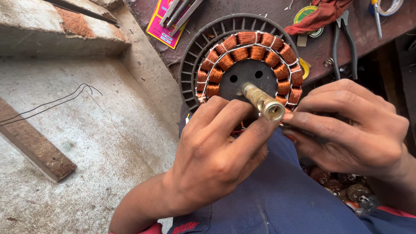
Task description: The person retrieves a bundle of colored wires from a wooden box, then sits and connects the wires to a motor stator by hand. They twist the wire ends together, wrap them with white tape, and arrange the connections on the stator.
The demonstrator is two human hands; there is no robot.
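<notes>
Across the top, a dark table (268, 13) carries loose tools: pliers (345, 43) with dark handles lie just right of the stator, a red rag (320, 16) is bunched above them beside a roll of tape (307, 15), and a pink card (164, 26) with a metal tool on it sits at the upper left. Scissors (376, 15) and another tape roll lie at the far right corner. Left of the table is a rough concrete floor (78, 130) with a thin black wire (56, 102) and a strip of wood (37, 145) on it. A few small round parts lie low on the right, under the right wrist.

A stator (247, 65) leans tilted against the table edge over the person's blue-clad lap, its ring of copper coils facing the camera inside a dark slotted rim. A brass shaft (262, 100) sticks out from its centre toward the camera.

Left hand (216, 151) is curled, fingers bent against the lower coils just beside the shaft, covering that part of the winding. Right hand (355, 125) is loosely closed, its forefinger and thumb pinched together near the shaft tip; what they pinch is too hidden to tell.
</notes>
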